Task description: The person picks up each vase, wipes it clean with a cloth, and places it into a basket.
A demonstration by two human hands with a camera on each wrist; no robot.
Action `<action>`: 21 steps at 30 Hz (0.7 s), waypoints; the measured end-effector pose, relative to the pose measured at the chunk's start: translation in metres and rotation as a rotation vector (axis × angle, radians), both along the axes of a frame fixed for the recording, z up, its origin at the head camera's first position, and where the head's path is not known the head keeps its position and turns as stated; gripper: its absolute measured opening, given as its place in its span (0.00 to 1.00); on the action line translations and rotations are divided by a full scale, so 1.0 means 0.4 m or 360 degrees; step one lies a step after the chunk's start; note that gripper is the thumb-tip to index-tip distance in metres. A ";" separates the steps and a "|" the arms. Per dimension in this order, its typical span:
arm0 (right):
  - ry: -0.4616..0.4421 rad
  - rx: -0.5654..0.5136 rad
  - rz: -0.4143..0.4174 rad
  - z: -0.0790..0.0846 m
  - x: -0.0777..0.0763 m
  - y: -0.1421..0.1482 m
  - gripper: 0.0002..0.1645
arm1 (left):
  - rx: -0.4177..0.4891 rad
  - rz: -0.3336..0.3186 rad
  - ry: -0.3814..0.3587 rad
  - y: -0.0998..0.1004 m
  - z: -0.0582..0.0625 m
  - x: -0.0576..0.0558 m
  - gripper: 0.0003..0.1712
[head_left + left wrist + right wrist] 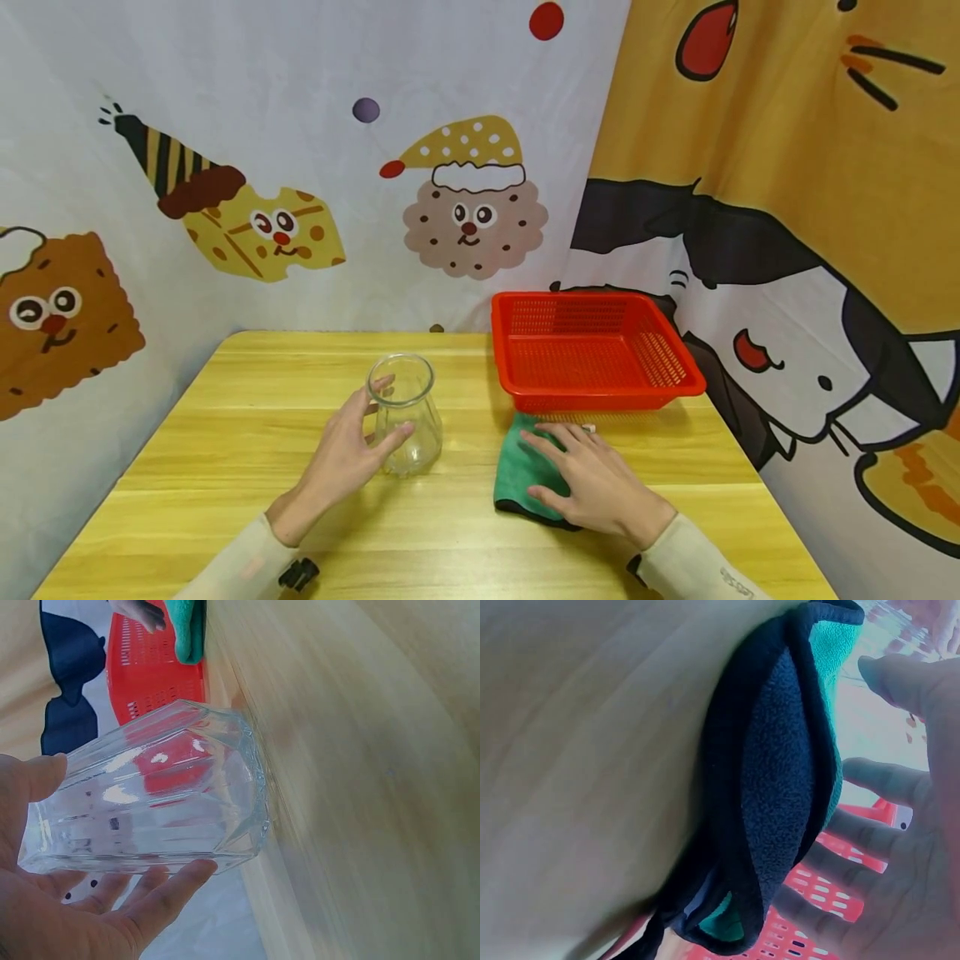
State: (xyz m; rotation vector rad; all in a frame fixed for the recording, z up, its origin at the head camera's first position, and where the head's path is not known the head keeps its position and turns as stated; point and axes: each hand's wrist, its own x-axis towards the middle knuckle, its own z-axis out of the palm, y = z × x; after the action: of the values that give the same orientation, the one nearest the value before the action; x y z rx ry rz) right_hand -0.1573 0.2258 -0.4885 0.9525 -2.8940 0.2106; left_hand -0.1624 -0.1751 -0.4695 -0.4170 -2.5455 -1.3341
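Observation:
A clear glass vase (408,446) with a rounded rim and a faceted base stands upright on the wooden table. My left hand (348,450) spans its side, thumb in front and fingers behind. In the left wrist view, that hand's outstretched fingers (169,900) lie along the lower side of the vase (172,795). My right hand (600,479) is spread over a folded green cloth (517,475) with black edging. Seen from the right wrist, the cloth (776,757) shows a dark grey inner face, and the spread fingers (885,780) are beside its green side.
A red plastic basket (592,400) with perforated walls sits at the back right, just behind the cloth. The table (247,433) meets printed cartoon curtains (315,75) at the back and sides. A small white tag (589,428) shows near the right fingers.

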 end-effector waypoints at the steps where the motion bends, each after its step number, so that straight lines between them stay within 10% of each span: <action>1: -0.0005 0.0000 0.0003 -0.001 -0.001 -0.001 0.48 | 0.0001 -0.0001 -0.0007 0.000 0.000 0.000 0.46; 21: -0.0127 0.0082 0.0001 0.003 -0.019 -0.008 0.44 | -0.0017 -0.0018 0.0044 -0.001 -0.001 -0.001 0.45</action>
State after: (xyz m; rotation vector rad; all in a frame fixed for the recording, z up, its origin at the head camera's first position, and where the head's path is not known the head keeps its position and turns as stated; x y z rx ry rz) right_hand -0.1649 0.2227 -0.4875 0.9751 -2.9854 0.1793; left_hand -0.1627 -0.1756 -0.4697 -0.4493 -2.5323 -1.3103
